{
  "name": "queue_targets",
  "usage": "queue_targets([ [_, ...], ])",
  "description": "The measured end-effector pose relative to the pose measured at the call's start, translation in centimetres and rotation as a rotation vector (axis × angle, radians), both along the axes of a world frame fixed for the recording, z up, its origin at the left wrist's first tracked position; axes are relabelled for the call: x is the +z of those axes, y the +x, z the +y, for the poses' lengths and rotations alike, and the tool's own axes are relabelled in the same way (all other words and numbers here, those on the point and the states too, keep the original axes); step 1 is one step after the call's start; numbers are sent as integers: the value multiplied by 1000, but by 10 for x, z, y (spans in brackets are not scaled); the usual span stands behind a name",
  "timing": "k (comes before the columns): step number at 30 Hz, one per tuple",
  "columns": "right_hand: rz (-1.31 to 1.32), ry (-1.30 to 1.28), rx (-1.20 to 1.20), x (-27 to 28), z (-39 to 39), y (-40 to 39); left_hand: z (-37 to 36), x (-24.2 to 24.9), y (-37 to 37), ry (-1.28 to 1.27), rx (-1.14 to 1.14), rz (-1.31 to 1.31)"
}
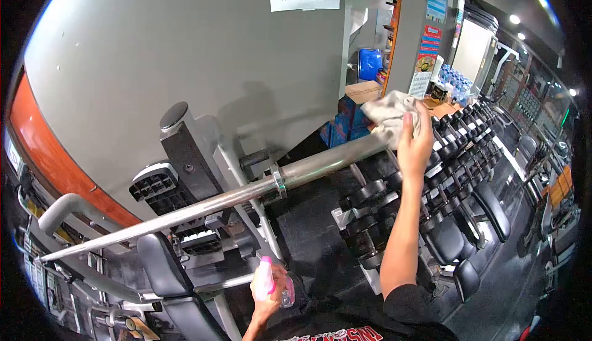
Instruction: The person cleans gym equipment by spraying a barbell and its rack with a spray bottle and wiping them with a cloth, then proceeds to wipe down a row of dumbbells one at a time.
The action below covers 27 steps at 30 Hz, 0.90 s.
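My right hand (414, 139) holds a pale, crumpled cloth (392, 113) against the far end of a metal barbell (336, 158). The thumb and fingers press on the cloth, which covers the tip of the bar's thick sleeve. Low in the view, my left hand (269, 291) is wrapped round a spray bottle with a pink and white head (265, 274). Part of its clear body shows beside the fingers. The barbell slants across the view, its thin shaft running down to the left, with a collar ring (279, 182) at the start of the sleeve.
A bench with black pads (165, 267) stands under the bar at the left. A dumbbell rack (370, 230) with several dumbbells runs along the right. Behind the bar are a grey wall (185, 45) and blue boxes (345, 122). Black flooring (308, 230) lies below.
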State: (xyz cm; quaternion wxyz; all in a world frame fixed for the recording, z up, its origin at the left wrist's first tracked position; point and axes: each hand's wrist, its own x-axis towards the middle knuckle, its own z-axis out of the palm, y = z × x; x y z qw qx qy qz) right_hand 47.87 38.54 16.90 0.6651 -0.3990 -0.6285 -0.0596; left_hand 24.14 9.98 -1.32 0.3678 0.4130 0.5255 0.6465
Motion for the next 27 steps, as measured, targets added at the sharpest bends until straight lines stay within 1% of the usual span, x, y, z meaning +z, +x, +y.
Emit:
queue_targets([
  [1,-60,-54,-33,-4,16,14,1,3,0,2,-3,2],
  [2,-164,-265,79,-18,31,22,2,9,1,8,2,0],
  [3,-299,-279,-53,-35,41,14,2,11,3,12,4,-4],
  [5,-238,-300,-68,-32,22,5,5,7,1,-4,-18,44],
  [7,-263,-351,-16,-27,-9,-16,7,9,6,-22,-24,89],
  [9,-194,-313,63,-35,-43,-48,12,18,15,-40,-15,7],
  [11,-213,-224,212,-47,-71,-79,16,14,21,4,-26,-29],
  [13,-283,-183,383,-61,-98,-109,17,9,25,35,-33,-64],
  [15,-414,-53,473,-60,-110,-123,19,4,28,83,-4,-42],
  [16,-379,-77,565,-54,-109,-116,20,-2,26,79,-6,-42],
  [17,-368,-221,642,-44,-109,-97,22,-10,21,92,-50,44],
  [18,-378,-139,529,-42,-100,-80,22,-13,19,107,-92,130],
  [19,-387,-56,415,-41,-88,-63,21,-6,22,107,-92,130],
  [21,-180,-46,159,-37,-60,-29,19,18,28,24,-72,1],
  [23,108,-85,-16,-48,-21,-2,20,8,24,37,-65,30],
  [24,85,-126,-35,-64,-8,-4,19,4,23,54,-57,57],
  [25,62,-163,-50,-66,-4,-10,18,6,25,53,-54,55],
  [26,68,-155,-30,-74,-11,-21,18,9,26,57,-45,41],
  [27,10,-158,-48,-72,-26,-38,19,12,27,63,-35,26],
])
